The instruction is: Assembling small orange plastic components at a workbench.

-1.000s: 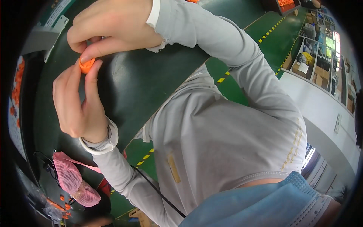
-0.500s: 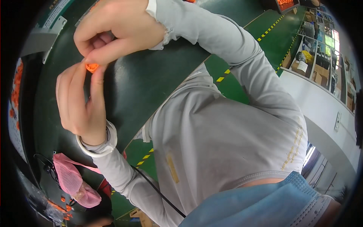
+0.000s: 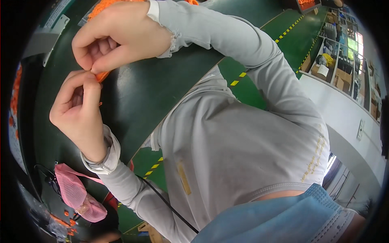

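Note:
A small orange piece sits between my fingertips, mostly covered by them, so its exact shape is hidden. My right hand, above it in the picture, pinches it with thumb and index finger, the other fingers curled in. From below, my left hand meets it with thumb and bent fingers closed on the same piece. The two hands' fingertips touch or nearly touch around it. Both are held over a dark green tabletop. Behind the right hand, a clear bag of orange pieces shows in part.
A pink mesh pouch lies at the lower left, with loose orange parts below it. A grey metal bracket stands at the upper left. A black cable crosses by my left arm. Shelves with boxes stand at the right.
My left hand has shifted left, and its fingers have gone from stretched to curled. My right hand moved slightly left. The orange piece has tilted, and more of the orange bag shows.

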The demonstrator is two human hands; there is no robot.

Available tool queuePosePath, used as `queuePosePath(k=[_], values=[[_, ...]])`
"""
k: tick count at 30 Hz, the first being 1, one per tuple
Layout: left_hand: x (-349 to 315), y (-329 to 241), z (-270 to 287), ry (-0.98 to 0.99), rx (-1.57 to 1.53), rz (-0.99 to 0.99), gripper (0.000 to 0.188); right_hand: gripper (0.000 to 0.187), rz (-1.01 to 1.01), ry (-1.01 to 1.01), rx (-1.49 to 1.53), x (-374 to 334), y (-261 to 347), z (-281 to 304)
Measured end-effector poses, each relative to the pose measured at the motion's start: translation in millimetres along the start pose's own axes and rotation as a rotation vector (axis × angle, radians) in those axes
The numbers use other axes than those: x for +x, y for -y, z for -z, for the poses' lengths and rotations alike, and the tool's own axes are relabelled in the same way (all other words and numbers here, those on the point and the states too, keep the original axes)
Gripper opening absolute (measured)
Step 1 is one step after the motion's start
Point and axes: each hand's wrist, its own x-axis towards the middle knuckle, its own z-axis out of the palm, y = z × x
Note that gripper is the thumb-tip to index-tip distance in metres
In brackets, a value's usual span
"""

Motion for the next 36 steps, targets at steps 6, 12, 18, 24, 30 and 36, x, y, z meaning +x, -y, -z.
queuePosePath(k=[6, 12, 18, 24, 30, 36], values=[[1.3, -7.0, -2.4, 0.023, -0.048, 0.053, 0.003, 0.023, -0.093, -0.024, 0.199, -2.8, 0.5, 5.1], [3.2, -0.9, 0.0, 0.09, -0.254, 0.077, 0.008, 0.032, -0.288, -0.006, 0.278, -3.4, 9.6, 11.3], [0.0, -6.9, -11.9, 0.013, -0.132, 0.113, 0.018, 0.025, -0.293, -0.022, 0.287, -1.5, -3.7, 13.9], [-1.0, -6.5, -8.3, 0.018, -0.09, 0.145, 0.018, 0.028, -0.274, 0.055, 0.261, -0.1, -5.8, 19.5], [-0.5, -9.3, -8.5, 0.023, -0.106, 0.168, 0.018, 0.031, -0.226, 0.063, 0.297, 1.5, -10.8, 18.6], [0.3, -5.4, -5.5, 0.046, -0.058, 0.093, 0.024, 0.022, -0.143, 0.026, 0.527, -4.2, 3.4, 30.8]])
